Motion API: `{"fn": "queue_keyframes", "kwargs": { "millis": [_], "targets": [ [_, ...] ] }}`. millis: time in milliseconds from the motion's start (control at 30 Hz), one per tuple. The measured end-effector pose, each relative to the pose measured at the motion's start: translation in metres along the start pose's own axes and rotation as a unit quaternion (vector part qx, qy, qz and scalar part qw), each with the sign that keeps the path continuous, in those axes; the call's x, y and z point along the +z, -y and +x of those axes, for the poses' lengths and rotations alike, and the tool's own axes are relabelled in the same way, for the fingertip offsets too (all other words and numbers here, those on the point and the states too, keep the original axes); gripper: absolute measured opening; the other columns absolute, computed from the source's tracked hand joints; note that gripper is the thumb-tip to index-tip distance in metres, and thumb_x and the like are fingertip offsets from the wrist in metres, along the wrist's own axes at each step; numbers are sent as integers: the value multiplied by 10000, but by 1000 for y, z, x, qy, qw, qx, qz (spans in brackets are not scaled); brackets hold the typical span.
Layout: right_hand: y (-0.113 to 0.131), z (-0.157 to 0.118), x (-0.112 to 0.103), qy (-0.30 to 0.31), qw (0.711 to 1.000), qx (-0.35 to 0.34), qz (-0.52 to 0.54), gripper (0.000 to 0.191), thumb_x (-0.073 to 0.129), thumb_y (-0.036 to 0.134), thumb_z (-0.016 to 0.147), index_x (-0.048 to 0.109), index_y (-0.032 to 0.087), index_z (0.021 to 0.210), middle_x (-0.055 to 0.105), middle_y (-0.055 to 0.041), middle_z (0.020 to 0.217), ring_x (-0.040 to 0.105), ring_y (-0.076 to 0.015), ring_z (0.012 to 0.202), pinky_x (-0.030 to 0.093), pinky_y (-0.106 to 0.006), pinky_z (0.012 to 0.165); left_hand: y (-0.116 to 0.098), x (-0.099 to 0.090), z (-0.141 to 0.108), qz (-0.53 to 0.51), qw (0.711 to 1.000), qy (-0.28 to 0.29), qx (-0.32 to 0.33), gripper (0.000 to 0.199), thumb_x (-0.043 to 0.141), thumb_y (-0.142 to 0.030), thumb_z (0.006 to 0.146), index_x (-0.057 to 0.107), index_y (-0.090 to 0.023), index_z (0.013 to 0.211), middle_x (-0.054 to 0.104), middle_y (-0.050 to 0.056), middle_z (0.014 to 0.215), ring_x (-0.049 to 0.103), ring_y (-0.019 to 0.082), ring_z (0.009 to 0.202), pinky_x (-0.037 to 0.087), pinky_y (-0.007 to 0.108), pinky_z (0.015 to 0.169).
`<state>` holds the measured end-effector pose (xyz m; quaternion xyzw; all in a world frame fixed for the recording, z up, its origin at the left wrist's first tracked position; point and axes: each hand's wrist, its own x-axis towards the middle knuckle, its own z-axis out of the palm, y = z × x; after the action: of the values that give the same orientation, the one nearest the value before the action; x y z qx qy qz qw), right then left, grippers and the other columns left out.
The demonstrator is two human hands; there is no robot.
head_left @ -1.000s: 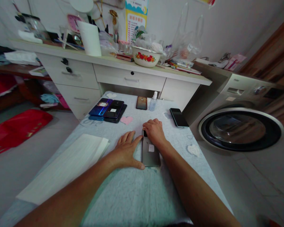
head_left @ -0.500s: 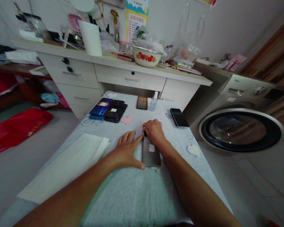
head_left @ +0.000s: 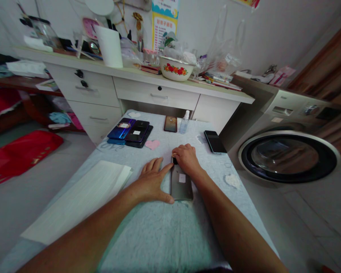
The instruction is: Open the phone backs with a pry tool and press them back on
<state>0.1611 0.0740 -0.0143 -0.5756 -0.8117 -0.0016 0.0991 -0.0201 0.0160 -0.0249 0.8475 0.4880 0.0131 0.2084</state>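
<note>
A grey smartphone (head_left: 178,186) lies back up on the cloth-covered table in front of me, a small white label on its back. My left hand (head_left: 152,182) is spread flat along its left side, with thumb and forefinger against that edge. Over the phone's upper end, my right hand (head_left: 186,157) is closed, its fingers curled and pressed down. A small pale bit shows at those fingertips, too hidden to name. The right hand covers the phone's top right part, and a dark patch shows beside it.
Stacked phones (head_left: 136,131) lie at the back left. A brown phone (head_left: 170,124) and a clear spray bottle (head_left: 184,123) stand near the far edge. Another dark phone (head_left: 215,141) lies at right. A folded white sheet (head_left: 82,201) covers the left side. A washing machine (head_left: 287,113) stands beyond.
My right hand has shifted very slightly at the phone's upper end. My left hand and the phone stay in place.
</note>
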Motion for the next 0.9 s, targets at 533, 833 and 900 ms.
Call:
{"fn": "queue_keyframes", "kwargs": {
  "millis": [533,833,900],
  "targets": [
    [-17,-10,-14,30,998,58,-14,248,455,289,939,693,246,995,669,-69,1047,501,-244,990,310,-344,806,1,1,1,3,1000,5,-1,1258,690,-791,488,199,-261,1518,74,147,1605,24,460,1432,154,567,1124],
    [-27,-14,-19,40,996,80,-18,276,422,263,933,693,233,976,672,-71,1033,514,-244,972,312,-340,788,1,2,1,0,1000,1,-4,1261,711,-777,474,204,-274,1514,87,148,1603,32,460,1432,157,566,1121],
    [-26,-15,-18,36,996,78,-19,271,426,255,930,692,233,972,671,-69,1029,514,-240,963,308,-339,781,2,3,2,-1,1000,1,-3,1265,711,-775,473,193,-281,1516,78,135,1606,24,461,1431,155,568,1120]
  ]
}}
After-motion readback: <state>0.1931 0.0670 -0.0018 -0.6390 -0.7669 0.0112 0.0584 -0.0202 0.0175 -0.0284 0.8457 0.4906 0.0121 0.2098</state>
